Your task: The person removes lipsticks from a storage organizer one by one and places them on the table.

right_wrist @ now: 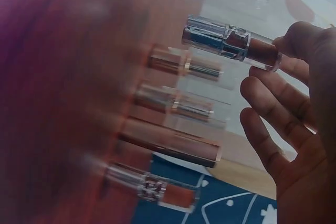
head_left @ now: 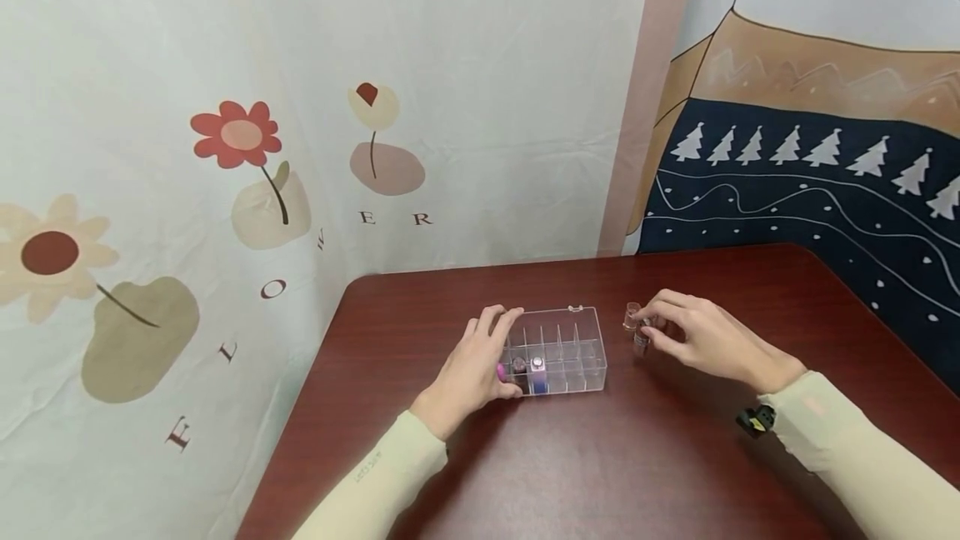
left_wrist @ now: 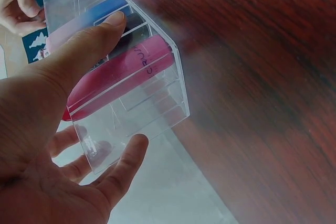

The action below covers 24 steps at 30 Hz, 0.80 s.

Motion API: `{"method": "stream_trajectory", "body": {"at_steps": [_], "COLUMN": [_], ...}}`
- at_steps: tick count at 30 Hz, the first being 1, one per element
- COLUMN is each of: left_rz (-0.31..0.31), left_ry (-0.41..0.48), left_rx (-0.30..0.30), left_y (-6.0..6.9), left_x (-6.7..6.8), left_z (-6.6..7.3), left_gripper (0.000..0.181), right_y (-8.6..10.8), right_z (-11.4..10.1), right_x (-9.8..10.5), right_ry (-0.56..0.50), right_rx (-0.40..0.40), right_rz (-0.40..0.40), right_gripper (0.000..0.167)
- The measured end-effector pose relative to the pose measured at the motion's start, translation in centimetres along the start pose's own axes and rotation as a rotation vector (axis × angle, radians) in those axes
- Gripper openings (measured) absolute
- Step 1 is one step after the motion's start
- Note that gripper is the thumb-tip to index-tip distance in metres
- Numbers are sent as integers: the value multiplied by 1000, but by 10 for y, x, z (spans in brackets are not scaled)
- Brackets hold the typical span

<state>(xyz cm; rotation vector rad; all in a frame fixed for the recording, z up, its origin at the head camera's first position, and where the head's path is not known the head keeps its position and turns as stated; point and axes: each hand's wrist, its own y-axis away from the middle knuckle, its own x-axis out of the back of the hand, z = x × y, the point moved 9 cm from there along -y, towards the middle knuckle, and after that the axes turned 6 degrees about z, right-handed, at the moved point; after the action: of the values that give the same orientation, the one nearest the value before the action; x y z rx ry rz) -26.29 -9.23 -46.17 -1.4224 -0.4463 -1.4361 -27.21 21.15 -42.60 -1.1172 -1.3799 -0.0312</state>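
Note:
My left hand (head_left: 471, 365) holds the left end of a clear divided box (head_left: 577, 369), its thumb along the front and its fingers around the end and back. In the box's left compartments stand a pink tube (left_wrist: 121, 80), a dark tube (left_wrist: 134, 31) and a pink-and-blue tube (head_left: 538, 375). To the right of the box, my right hand (head_left: 705, 340) pinches a lipstick tube (right_wrist: 231, 41) with a clear end and a brownish-red section. The right wrist view has it above the table. Beside it stand several other lipstick tubes (right_wrist: 173, 141), some with see-through caps.
The dark red wooden table (head_left: 420, 315) runs back to a pale cloth (head_left: 510, 107) printed with flowers. At the right hangs a dark blue cloth (head_left: 757, 198) with white trees. A black device (head_left: 756, 421) is strapped at the right wrist.

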Motion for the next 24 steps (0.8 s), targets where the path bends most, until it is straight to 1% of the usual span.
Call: {"method": "stream_trajectory", "body": {"at_steps": [3, 7, 11, 18, 24], "left_rz": [-3, -1, -1, -1, -2], "left_ry": [2, 0, 1, 4, 4], "left_rx": [5, 3, 2, 5, 6], "left_y": [0, 1, 0, 0, -1], "left_x": [0, 0, 0, 1, 0], "left_z": [-1, -1, -1, 0, 0], "left_gripper": [129, 129, 130, 129, 129], "right_y": [5, 9, 10, 11, 11], "right_z": [6, 11, 13, 14, 15], "right_x": [-10, -20, -22, -27, -26], "right_ry": [0, 29, 56, 33, 42], "right_rx": [-27, -50, -56, -71, -83], "right_rz": [-39, -74, -72, -83, -94], "right_gripper": [26, 24, 25, 26, 27]}}
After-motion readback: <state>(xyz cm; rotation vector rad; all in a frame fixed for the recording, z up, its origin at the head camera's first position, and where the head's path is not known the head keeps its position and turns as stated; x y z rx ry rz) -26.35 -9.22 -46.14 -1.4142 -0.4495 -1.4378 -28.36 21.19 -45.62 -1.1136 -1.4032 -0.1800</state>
